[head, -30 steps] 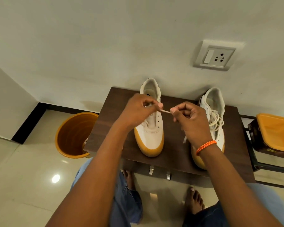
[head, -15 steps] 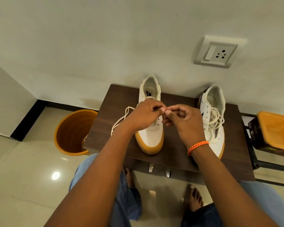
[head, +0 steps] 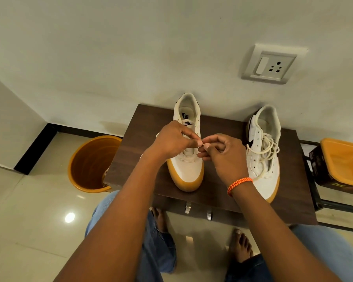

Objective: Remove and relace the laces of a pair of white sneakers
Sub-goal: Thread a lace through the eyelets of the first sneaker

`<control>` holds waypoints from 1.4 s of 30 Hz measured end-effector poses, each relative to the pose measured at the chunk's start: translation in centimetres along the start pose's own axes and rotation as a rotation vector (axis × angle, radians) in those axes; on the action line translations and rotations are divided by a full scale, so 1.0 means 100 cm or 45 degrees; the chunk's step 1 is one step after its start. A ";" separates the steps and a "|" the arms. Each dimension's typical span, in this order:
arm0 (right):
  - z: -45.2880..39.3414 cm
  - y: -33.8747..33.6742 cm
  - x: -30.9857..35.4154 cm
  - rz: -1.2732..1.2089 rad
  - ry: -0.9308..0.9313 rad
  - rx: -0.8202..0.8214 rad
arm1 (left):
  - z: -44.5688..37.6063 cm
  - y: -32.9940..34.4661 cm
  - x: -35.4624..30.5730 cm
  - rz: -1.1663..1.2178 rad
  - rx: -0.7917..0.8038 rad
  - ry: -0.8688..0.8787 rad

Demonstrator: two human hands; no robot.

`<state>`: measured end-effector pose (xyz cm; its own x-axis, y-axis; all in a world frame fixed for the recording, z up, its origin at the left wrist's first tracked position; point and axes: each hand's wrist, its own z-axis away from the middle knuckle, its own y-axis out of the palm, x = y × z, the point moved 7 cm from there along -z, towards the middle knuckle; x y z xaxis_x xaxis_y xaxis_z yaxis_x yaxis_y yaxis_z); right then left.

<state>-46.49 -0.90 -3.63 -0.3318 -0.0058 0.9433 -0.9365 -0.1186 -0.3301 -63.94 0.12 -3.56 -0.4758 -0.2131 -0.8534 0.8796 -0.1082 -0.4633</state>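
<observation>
**A:** Head view. What are the two hands doing above the desk [head: 216, 192]?

**B:** The left hand [head: 171, 139] and the right hand [head: 226, 153] are meeting fingertip to fingertip over the left sneaker [head: 189, 151]. Each grip is pinching the lace tip [head: 201, 144], thumb against forefinger, just beside the right-hand row of eyelets. That sneaker is standing with its toe toward the person and is showing bare eyelets near its collar. The right sneaker [head: 263, 151] is standing well apart to the right, with a loose lace [head: 267, 147] lying piled across its tongue.

**A:** What could be going wrong from here?

**B:** Judging by the pose, the tip is being readied for an eyelet. A fine, slippery tip may be slipping out of the pinch during the handover between hands. It may also be entering the wrong hole, which would be skewing the lacing pattern. Pulling sideways on the lace could be dragging the light shoe across the desk.

**A:** What is staying unresolved in this view?

**B:** The hands are covering the sneaker's mid-section, so how many eyelets are carrying lace cannot be told. The rest of the lace is hidden behind the left hand. The orange bucket [head: 90, 163] is partly hidden by the desk edge.
</observation>
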 end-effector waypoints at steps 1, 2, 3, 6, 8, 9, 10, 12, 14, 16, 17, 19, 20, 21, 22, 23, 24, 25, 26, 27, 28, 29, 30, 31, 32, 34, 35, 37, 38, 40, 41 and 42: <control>0.001 0.003 -0.003 0.016 0.025 0.002 | 0.000 -0.001 0.001 -0.062 -0.019 -0.004; 0.002 0.005 -0.007 0.034 0.059 0.006 | 0.000 -0.003 0.001 -0.160 -0.055 0.006; 0.003 0.008 -0.012 0.054 0.094 0.016 | 0.001 -0.006 0.001 -0.269 -0.105 0.019; 0.004 0.014 -0.024 0.166 0.121 0.031 | 0.003 -0.013 0.000 -0.540 -0.225 0.035; 0.004 0.016 -0.026 0.246 0.091 0.029 | 0.004 -0.013 0.002 -0.612 -0.231 0.029; 0.003 0.017 -0.027 0.264 0.087 0.027 | 0.005 -0.013 0.003 -0.628 -0.226 0.026; 0.003 0.017 -0.028 0.275 0.089 0.024 | 0.005 -0.012 0.004 -0.646 -0.216 0.019; 0.003 0.016 -0.028 0.300 0.093 0.019 | 0.005 -0.010 0.003 -0.689 -0.211 0.015; 0.003 0.015 -0.029 0.315 0.087 0.011 | 0.006 -0.010 0.002 -0.719 -0.223 0.014; 0.003 0.015 -0.029 0.320 0.088 0.013 | 0.007 -0.010 0.002 -0.730 -0.231 0.010; 0.004 0.015 -0.029 0.324 0.089 0.014 | 0.008 -0.010 0.001 -0.740 -0.233 0.005; 0.004 0.015 -0.029 0.338 0.086 0.014 | 0.009 -0.009 0.000 -0.781 -0.233 0.010; 0.004 0.015 -0.027 0.347 0.078 0.017 | 0.010 -0.008 -0.002 -0.815 -0.232 0.020; 0.004 0.015 -0.026 0.369 0.064 0.029 | 0.010 -0.006 -0.003 -0.850 -0.232 0.033; 0.006 0.015 -0.023 0.397 0.045 0.049 | 0.010 -0.005 -0.005 -0.885 -0.241 0.048; 0.008 0.016 -0.021 0.429 0.030 0.072 | 0.010 -0.005 -0.007 -0.920 -0.258 0.066; 0.009 0.018 -0.021 0.456 0.022 0.094 | 0.011 -0.004 -0.009 -0.954 -0.283 0.088; 0.010 0.018 -0.020 0.482 0.018 0.108 | 0.011 -0.004 -0.012 -0.992 -0.308 0.120; 0.010 0.019 -0.021 0.499 0.017 0.113 | 0.013 -0.004 -0.017 -1.032 -0.327 0.161; 0.010 0.019 -0.021 0.512 0.023 0.115 | 0.014 -0.002 -0.021 -1.077 -0.332 0.201; 0.009 0.019 -0.022 0.520 0.030 0.114 | 0.015 0.000 -0.026 -1.122 -0.331 0.237; 0.009 0.019 -0.023 0.527 0.038 0.115 | 0.016 0.001 -0.029 -1.172 -0.328 0.263; 0.008 0.019 -0.023 0.532 0.044 0.116 | 0.017 0.002 -0.032 -1.216 -0.329 0.280; 0.008 0.019 -0.024 0.534 0.051 0.119 | 0.018 0.002 -0.033 -1.248 -0.332 0.284; 0.008 0.019 -0.024 0.534 0.057 0.122 | 0.018 0.002 -0.034 -1.268 -0.336 0.278; 0.008 0.019 -0.026 0.539 0.060 0.127 | 0.019 0.000 -0.034 -1.284 -0.345 0.246; 0.008 0.019 -0.027 0.541 0.062 0.127 | 0.019 -0.001 -0.034 -1.294 -0.343 0.231; 0.008 0.019 -0.027 0.548 0.058 0.129 | 0.018 0.000 -0.032 -1.305 -0.324 0.205; 0.007 0.019 -0.027 0.551 0.055 0.127 | 0.018 0.000 -0.031 -1.298 -0.306 0.193; 0.007 0.018 -0.028 0.565 0.049 0.124 | 0.017 0.004 -0.029 -1.289 -0.265 0.182; 0.006 0.018 -0.028 0.576 0.048 0.127 | 0.017 0.007 -0.027 -1.286 -0.240 0.181; 0.006 0.018 -0.028 0.589 0.046 0.128 | 0.016 0.009 -0.025 -1.274 -0.217 0.180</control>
<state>-47.18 -1.69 -6.86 -0.7167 -0.0459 0.6959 -0.6747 -0.2070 -0.7085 -61.95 -0.97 -1.47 -0.9972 0.0167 -0.0725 0.0719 -0.0316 -0.9969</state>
